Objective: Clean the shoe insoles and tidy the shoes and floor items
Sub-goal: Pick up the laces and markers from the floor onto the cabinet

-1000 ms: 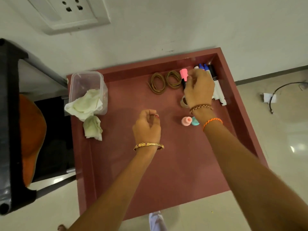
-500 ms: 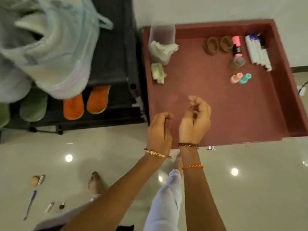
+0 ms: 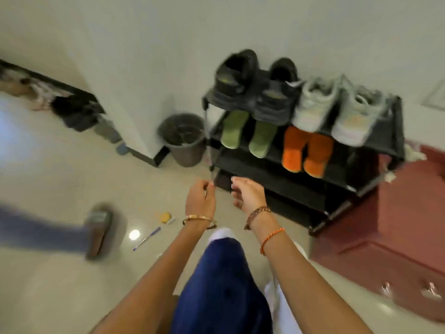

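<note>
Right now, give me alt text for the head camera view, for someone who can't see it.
Two bare hands, left hand and right hand, hover loosely curled over a pale floor before a black shoe rack holding black shoes, pale sneakers, green insoles and orange insoles. A bin stands left of it; a pen and yellow item lie on the floor.

A home entryway: a black shoe rack [image 3: 313,150] against the wall, a bin [image 3: 184,138] beside it, glossy tiled floor [image 3: 60,285].

Open floor [image 3: 60,184] at the left and centre; a pen [image 3: 147,238] and a yellow item [image 3: 165,217] lie there. The shoe rack [image 3: 375,143] blocks the right, a bin [image 3: 184,138] beside it.
</note>
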